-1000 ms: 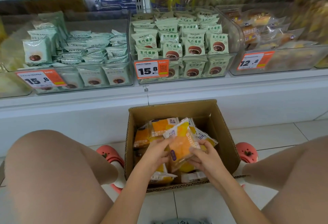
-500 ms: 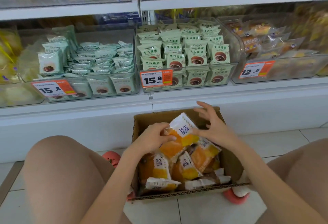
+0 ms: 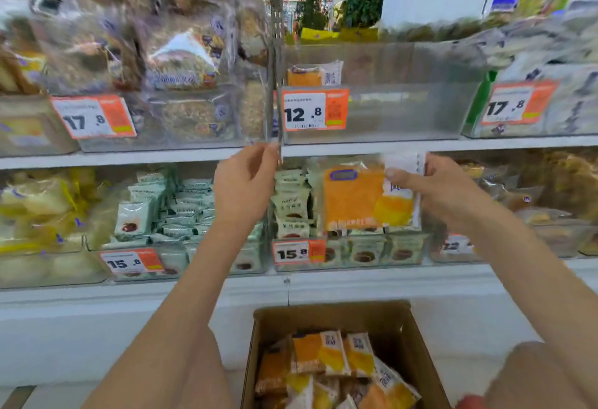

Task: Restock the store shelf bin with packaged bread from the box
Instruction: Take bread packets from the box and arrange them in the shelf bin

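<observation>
**A bread packet on its way up to a nearly empty bin**

The right hand [image 3: 443,191] pinches an orange-and-yellow plastic bread packet [image 3: 365,196] by its white edge, thumb on the front, holding it upright in front of the lower shelf. The left hand [image 3: 246,182] is raised beside it, fingers loosely curled, holding nothing that can be seen. This looks like the carrying step. The next move calls for lifting the packet over the front wall of the clear plastic shelf bin [image 3: 404,111] above, marked with a 12.8 price tag [image 3: 315,110].

That bin holds one matching packet [image 3: 312,73] at its back left; the rest looks bare. The open brown cardboard box [image 3: 417,344] on the floor below holds many more orange-and-yellow packets. Neighbouring bins hold pale green packets and other wrapped bread.
</observation>
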The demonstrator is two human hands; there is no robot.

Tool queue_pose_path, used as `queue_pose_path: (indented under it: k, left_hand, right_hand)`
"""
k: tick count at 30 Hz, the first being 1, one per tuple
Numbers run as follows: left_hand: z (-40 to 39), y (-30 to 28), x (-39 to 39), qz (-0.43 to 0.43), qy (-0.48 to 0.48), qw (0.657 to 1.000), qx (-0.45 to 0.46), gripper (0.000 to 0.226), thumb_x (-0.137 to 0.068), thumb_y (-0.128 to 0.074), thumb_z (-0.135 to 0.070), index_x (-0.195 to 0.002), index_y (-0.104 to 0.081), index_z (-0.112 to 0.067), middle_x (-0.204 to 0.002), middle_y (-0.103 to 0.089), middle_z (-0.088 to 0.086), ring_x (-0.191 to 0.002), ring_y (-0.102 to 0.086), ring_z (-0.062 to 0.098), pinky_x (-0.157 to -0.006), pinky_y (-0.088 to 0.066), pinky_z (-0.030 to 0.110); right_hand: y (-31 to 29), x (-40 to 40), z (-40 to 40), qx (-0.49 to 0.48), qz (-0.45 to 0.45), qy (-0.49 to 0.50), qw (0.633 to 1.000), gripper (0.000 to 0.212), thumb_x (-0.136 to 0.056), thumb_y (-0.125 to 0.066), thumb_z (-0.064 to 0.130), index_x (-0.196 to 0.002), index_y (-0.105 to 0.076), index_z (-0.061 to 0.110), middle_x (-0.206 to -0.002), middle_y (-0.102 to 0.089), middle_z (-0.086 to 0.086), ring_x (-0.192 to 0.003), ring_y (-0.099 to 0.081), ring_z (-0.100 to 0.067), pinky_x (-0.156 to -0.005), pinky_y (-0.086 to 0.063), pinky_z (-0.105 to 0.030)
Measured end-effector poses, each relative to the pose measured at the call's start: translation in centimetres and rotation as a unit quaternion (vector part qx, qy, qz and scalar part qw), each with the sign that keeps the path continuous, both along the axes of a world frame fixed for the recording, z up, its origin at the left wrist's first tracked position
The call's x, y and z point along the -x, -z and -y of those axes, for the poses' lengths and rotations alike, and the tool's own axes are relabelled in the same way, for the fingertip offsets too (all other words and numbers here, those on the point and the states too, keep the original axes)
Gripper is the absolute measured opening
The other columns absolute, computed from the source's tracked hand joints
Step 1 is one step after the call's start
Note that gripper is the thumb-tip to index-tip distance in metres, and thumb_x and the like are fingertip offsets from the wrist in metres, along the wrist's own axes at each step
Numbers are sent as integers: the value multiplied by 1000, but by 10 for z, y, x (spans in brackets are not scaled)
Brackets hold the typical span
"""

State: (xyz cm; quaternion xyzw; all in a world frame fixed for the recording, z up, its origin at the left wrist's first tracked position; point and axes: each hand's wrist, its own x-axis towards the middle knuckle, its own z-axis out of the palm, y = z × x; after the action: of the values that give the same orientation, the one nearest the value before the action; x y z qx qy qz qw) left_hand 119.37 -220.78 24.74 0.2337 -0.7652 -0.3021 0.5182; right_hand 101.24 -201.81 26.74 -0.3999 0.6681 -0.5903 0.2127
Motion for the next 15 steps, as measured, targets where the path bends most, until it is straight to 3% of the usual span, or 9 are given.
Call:
queue_pose_path:
  k: [3,5,8,12,15]
  left_hand:
    - [15,-36,30,11,-116,981,153,60,-94,-24,-47,-76,-67,-10,-52,-50,2,-48,-48,25,-45,-20,27]
    - [24,-53,52,-3,-148,952,268,46,-96,-30,-33,-66,-58,-12,-53,-48,2,-48,-50,28,-43,-17,23]
    - [37,-66,91,10,-144,903,404,35,-94,-39,-22,-70,-60,-10,-61,-57,5,-50,-52,25,-50,-20,26]
    - [55,-65,135,48,-175,871,456,32,-90,-46,-24,-63,-57,-12,-54,-53,4,-43,-49,25,-47,-28,24]
    - [60,-62,151,0,-245,863,442,40,-92,-47,-25,-54,-54,-15,-46,-49,2,-41,-47,23,-47,-29,25]
  right_hand:
    - [-60,23,14,103,34,18,994,33,-57,-79,35,-84,-73,18,-82,-75,1,-75,-71,-12,-69,-59,-30]
    - [-91,38,31,148,22,34,988,47,-46,-79,40,-86,-71,17,-82,-75,3,-77,-71,-12,-67,-58,-30]
    - [-125,63,64,190,10,50,980,43,-60,-76,29,-98,-66,12,-80,-75,5,-77,-71,-11,-67,-57,-28]
    - [-145,98,116,148,-16,51,988,18,-85,-66,13,-103,-64,11,-75,-74,7,-72,-71,-9,-64,-58,-29]
    - [-145,116,160,78,-43,46,995,27,-83,-70,11,-109,-64,8,-95,-73,-2,-91,-69,-17,-87,-54,-39]
